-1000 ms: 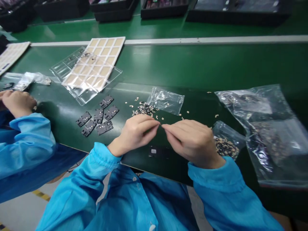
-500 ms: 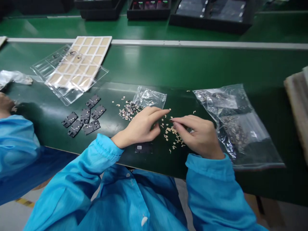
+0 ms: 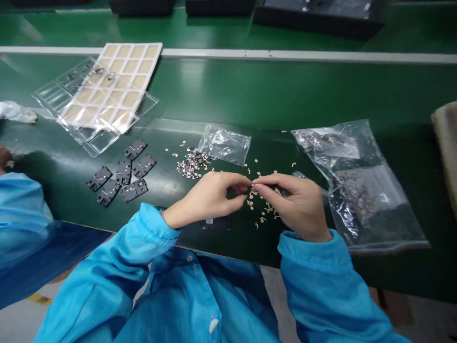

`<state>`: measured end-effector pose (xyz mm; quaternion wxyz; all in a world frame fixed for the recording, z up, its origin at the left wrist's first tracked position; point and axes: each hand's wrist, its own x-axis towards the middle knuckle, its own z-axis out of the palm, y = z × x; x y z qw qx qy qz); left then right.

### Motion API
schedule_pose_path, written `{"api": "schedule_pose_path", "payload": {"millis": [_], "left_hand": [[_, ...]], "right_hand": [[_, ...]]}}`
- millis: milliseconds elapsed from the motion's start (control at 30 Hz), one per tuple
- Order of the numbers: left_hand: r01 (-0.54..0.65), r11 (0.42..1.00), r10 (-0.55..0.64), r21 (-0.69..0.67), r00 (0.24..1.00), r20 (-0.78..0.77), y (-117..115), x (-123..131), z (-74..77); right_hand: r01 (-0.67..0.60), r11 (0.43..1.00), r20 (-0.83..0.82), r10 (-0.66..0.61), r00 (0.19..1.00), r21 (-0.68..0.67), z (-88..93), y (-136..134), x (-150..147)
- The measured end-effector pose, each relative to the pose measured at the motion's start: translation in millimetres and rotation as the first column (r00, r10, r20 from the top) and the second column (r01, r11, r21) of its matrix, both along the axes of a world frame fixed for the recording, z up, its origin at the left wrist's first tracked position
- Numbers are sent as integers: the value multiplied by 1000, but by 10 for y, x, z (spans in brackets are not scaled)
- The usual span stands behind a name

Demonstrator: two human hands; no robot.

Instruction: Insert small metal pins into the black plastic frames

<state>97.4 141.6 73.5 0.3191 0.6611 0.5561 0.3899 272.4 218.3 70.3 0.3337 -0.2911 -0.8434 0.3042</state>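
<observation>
My right hand (image 3: pixel 300 205) pinches a tiny piece between thumb and index finger; its exact kind is too small to make out. Against those fingertips rests the index fingertip of my left hand (image 3: pixel 214 195), whose thumb stays apart from its curved fingers. Below the hands lie scattered small beige pieces (image 3: pixel 268 208). A heap of small metallic-looking pieces (image 3: pixel 193 163) sits beyond my left hand, beside a small clear plastic bag (image 3: pixel 228 145). Partly under my left wrist, a flat black part (image 3: pixel 218 224) lies near the table edge.
Several black plastic parts (image 3: pixel 123 172) lie at left. Behind them, a clear tray (image 3: pixel 94 143) overlaps a white gridded sheet (image 3: pixel 123 81). A large zip bag of small parts (image 3: pixel 360 190) lies right. Black bins (image 3: pixel 317 21) line the back. A co-worker's sleeve (image 3: pixel 24 209) is at far left.
My left hand has lowered its raised index finger and curled it to meet my right fingertips. My right hand stays pinched. The view has shifted slightly.
</observation>
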Motion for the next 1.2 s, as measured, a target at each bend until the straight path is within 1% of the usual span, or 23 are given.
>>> {"api": "schedule_pose_path", "payload": {"millis": [67, 133, 167, 233, 333, 400, 433, 467, 533, 567, 600, 633, 700, 767, 833, 900, 967, 1033, 1100, 1200], "left_hand": [[37, 992, -17, -121, 987, 163, 9, -9, 38], [100, 968, -25, -228, 951, 308, 21, -19, 58], [129, 957, -26, -260, 930, 366, 26, -22, 58], [136, 952, -8, -274, 906, 422, 34, -20, 42], [72, 963, 55, -261, 892, 449, 39, 3, -3], [55, 958, 96, -280, 863, 496, 39, 24, -25], [51, 954, 117, -295, 844, 523, 39, 34, -31], [42, 950, 141, -310, 827, 545, 38, 44, -34], [20, 943, 184, -332, 800, 571, 33, 61, -35], [15, 942, 193, -336, 792, 579, 30, 68, -36], [15, 943, 194, -334, 789, 583, 26, 74, -39], [17, 945, 187, -326, 790, 584, 21, 79, -44], [12, 959, 154, -283, 815, 558, 11, 84, -58], [-11, 981, 104, -194, 875, 473, -1, 79, -70], [-42, 998, 56, -53, 949, 310, -12, 68, -76], [-45, 993, 32, 108, 993, 113, -24, 54, -78], [-13, 972, 25, 234, 999, -47, -33, 40, -80], [31, 954, 17, 297, 988, -155, -40, 32, -89], [63, 945, 11, 321, 975, -221, -42, 31, -105], [71, 942, 18, 329, 966, -259, -40, 35, -127]], "right_hand": [[-22, 1000, -10, 22, 1000, -4, 3, -5, -9], [-23, 1000, -17, 23, 1000, 0, 15, -9, -10], [-19, 1000, -17, 19, 1000, 0, 23, -12, -8], [-21, 1000, -12, 21, 1000, 3, 37, -19, -5], [-41, 999, -5, 41, 999, 31, 32, -33, -10], [10, 993, -23, -7, 1000, 116, 9, -40, -19], [58, 979, -45, -50, 998, 194, -4, -42, -22], [107, 951, -71, -90, 993, 290, -15, -42, -24], [155, 863, -102, -120, 988, 481, -31, -39, -23], [146, 822, -95, -113, 989, 550, -34, -38, -20], [123, 796, -74, -98, 992, 593, -34, -37, -16], [95, 783, -50, -81, 995, 615, -31, -38, -13], [55, 786, -15, -58, 998, 616, -21, -44, -9], [25, 803, 10, -38, 999, 596, -12, -52, -6], [-8, 818, 42, -19, 999, 575, -7, -60, -2], [-37, 826, 66, -1, 998, 563, -6, -66, 3], [-47, 829, 71, 8, 997, 557, -7, -71, 9], [-52, 830, 76, 11, 997, 556, -6, -77, 11], [-53, 831, 90, 4, 996, 553, -6, -86, 7], [-44, 839, 105, -16, 994, 543, -4, -93, -9]]}}
